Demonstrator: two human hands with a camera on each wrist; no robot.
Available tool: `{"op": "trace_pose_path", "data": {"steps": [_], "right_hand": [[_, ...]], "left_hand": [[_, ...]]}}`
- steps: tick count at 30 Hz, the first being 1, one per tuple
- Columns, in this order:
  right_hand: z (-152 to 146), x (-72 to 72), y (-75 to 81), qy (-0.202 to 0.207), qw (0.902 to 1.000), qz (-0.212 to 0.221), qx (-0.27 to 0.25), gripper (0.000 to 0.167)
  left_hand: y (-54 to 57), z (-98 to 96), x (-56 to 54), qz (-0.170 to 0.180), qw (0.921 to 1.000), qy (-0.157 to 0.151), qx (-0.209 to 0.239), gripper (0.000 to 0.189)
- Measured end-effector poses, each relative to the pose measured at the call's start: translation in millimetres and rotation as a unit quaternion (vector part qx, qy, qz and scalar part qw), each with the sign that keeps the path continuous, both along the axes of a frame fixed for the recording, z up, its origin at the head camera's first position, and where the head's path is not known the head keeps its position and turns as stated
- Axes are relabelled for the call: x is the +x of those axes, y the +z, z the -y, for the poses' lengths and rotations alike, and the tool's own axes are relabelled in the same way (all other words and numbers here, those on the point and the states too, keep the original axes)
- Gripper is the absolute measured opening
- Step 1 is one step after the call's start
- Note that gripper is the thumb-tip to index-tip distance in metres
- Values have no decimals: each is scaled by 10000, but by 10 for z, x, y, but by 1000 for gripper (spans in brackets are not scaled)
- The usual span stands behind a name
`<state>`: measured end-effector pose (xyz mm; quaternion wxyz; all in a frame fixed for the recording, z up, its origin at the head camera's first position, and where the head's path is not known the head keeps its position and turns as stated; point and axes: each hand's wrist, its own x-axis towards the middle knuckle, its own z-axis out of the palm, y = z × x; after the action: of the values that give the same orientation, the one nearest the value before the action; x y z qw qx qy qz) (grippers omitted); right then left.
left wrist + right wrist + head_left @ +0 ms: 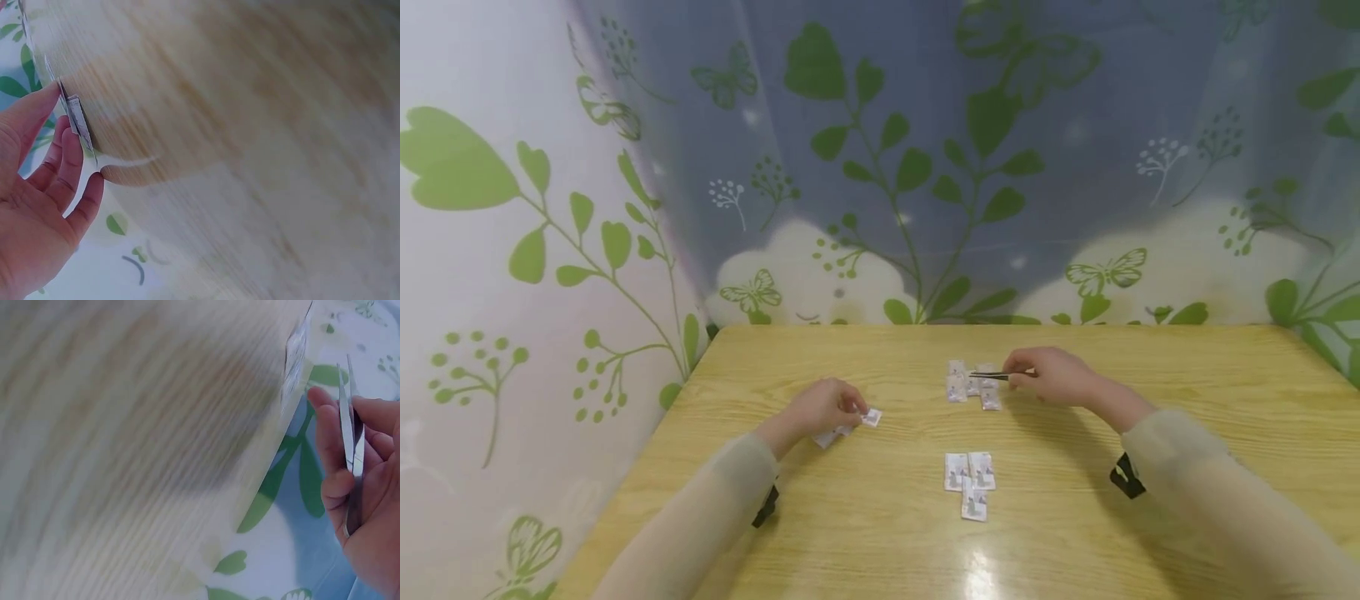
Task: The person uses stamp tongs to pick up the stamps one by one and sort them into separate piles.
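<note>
My left hand (826, 407) is low over the table's left part, thumb and finger pinching the edge of a small white printed packet (872, 417). More such packets (826, 438) lie partly hidden beneath that hand. In the left wrist view its thumb touches a packet (79, 119), seen nearly edge-on, while the other fingers curve below. My right hand (1051, 375) holds metal tweezers (350, 444), their tips slightly apart. The tweezers point left over a cluster of packets (956, 388) near the table's back. Whether the tips touch a packet, I cannot tell.
Three more packets (974, 503) lie together closer to me, two side by side and one below. The wooden table (880, 533) meets a leaf-and-butterfly curtain (895, 208) at the back. Another patterned cloth (490, 292) hangs along the left side.
</note>
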<state>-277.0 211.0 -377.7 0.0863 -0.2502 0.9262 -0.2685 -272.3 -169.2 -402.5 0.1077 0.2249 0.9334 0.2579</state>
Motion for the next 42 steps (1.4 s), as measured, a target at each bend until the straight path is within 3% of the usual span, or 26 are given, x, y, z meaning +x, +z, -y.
{"op": "trace_pose_path", "data": {"steps": [5, 10, 16, 21, 31, 42], "right_hand": [[162, 41, -7, 374, 9985, -407, -50, 21], [377, 89, -3, 738, 9965, -344, -199, 23], [645, 115, -52, 808, 9962, -243, -209, 22], [840, 111, -91, 850, 9954, -449, -30, 19], [1121, 101, -98, 913, 9936, -608, 283, 14], [1331, 56, -93, 992, 9935, -378, 420, 11]], "left_hand": [[19, 18, 7, -17, 10000, 37, 18, 7], [36, 35, 32, -2, 9999, 111, -14, 6], [42, 52, 64, 27, 9999, 166, -40, 7], [9, 51, 41, -37, 9999, 123, -41, 7], [44, 16, 7, -87, 9998, 187, -36, 8], [-23, -4, 4, -12, 9999, 166, -17, 7]]}}
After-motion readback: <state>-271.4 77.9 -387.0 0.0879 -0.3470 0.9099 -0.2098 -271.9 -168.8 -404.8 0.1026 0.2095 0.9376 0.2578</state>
